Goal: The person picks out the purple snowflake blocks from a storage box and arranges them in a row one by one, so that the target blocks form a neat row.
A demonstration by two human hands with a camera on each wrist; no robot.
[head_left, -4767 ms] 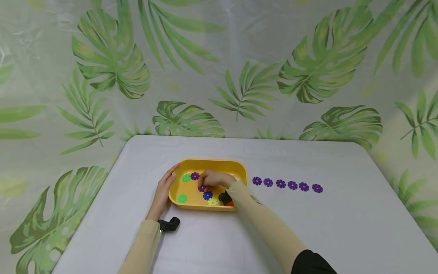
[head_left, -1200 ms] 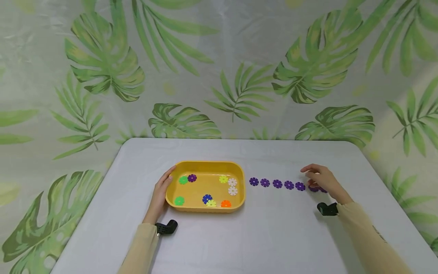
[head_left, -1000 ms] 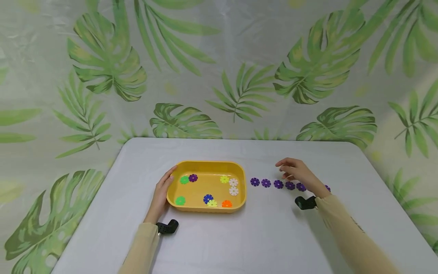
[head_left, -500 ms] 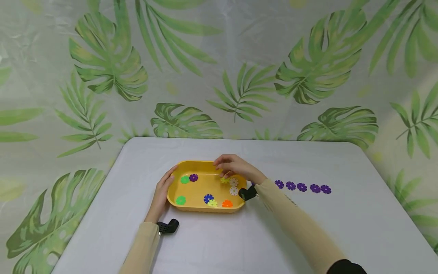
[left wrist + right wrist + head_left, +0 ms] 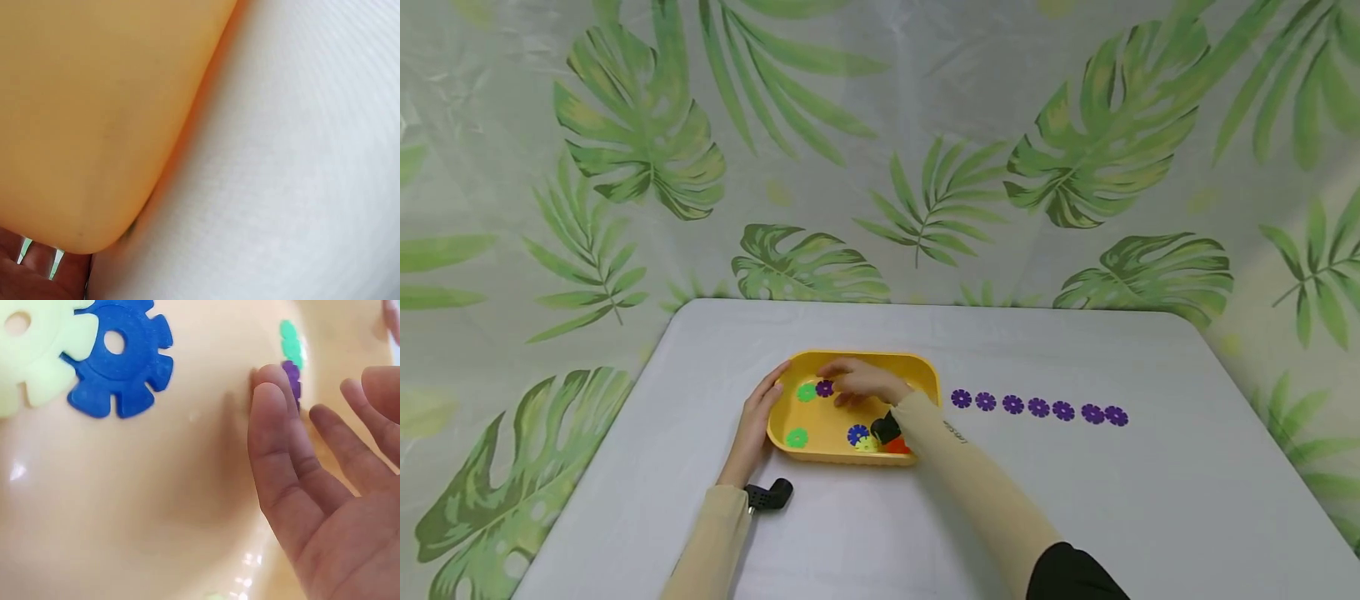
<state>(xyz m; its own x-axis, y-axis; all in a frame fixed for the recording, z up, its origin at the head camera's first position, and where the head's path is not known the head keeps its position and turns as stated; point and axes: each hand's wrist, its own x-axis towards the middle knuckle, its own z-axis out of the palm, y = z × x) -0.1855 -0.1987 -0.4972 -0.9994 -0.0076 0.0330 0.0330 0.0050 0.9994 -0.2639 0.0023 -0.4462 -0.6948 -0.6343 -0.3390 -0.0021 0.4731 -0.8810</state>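
Note:
A yellow tray (image 5: pixel 827 454) stands on the white table, its left rim held by my left hand (image 5: pixel 758 421), thumb on the rim and fingers along the outer wall. My right hand (image 5: pixel 867 382) reaches inside with nothing in its fingers. Just left of its fingertips lies a purple notched disc (image 5: pixel 824 388) against a green disc (image 5: pixel 807 392). Nearer the front of the tray are a blue disc (image 5: pixel 122 359), a pale yellow disc (image 5: pixel 866 444) overlapping it, and another green disc (image 5: pixel 797 437). An orange disc (image 5: pixel 897 447) is partly covered by the right arm.
Right of the tray, a row of several purple discs (image 5: pixel 1012 404) runs to the right across the table (image 5: pixel 1037 350); the last two sit close together. A leaf-patterned curtain (image 5: pixel 820 167) hangs behind the table.
A purple disc was carried from the tray to the row's right end. My right hand then came back left into the tray, toward the purple disc there. My left hand stays at the rim.

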